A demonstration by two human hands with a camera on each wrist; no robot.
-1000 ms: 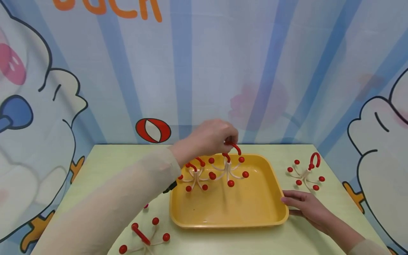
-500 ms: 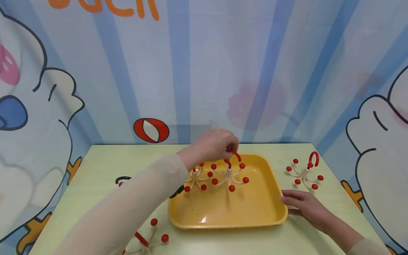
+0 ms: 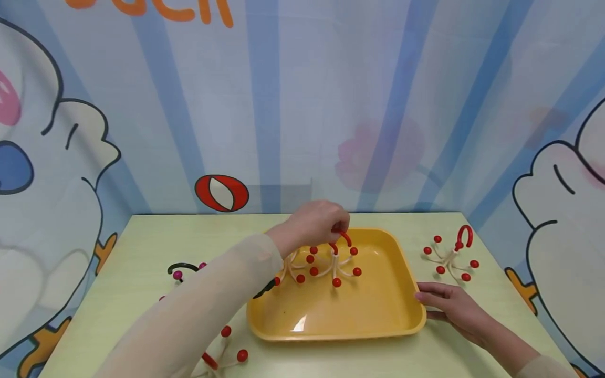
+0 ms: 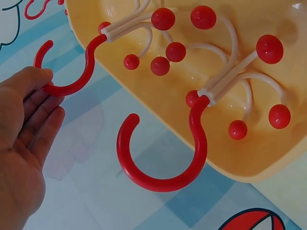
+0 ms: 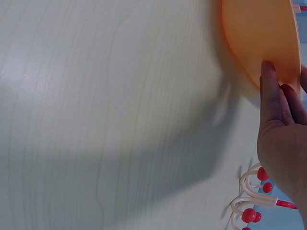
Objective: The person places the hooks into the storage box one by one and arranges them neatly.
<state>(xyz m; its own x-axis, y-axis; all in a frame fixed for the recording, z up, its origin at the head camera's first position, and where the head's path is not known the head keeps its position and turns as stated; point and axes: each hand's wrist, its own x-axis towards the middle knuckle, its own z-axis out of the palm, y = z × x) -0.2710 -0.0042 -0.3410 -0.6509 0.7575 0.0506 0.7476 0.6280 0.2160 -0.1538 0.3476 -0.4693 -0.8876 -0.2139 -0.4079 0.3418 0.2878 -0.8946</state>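
Note:
My left hand (image 3: 319, 223) pinches the red hook (image 4: 72, 89) of a white hanger (image 3: 335, 265) whose curved arms end in red balls. That hanger is upright over the back half of the yellow tray (image 3: 340, 320). A second such hanger (image 3: 289, 270) stands in the tray to its left, partly hidden by my forearm; its red hook (image 4: 163, 184) is in full view from the left wrist. My right hand (image 3: 456, 310) holds the tray's right side, the thumb at the rim and fingers against the outer wall (image 5: 261, 33).
Another red-ball hanger (image 3: 451, 260) stands on the table (image 3: 160, 236) right of the tray. One more hanger (image 3: 215, 365) lies at the front left. Behind my left forearm shows a black hook (image 3: 183, 265) with magenta balls. A printed curtain (image 3: 312, 105) rises behind the table.
My left hand has lowered, bringing the hanger down over the tray. My right hand keeps its place at the tray's right side. More of the black hook now shows behind the forearm.

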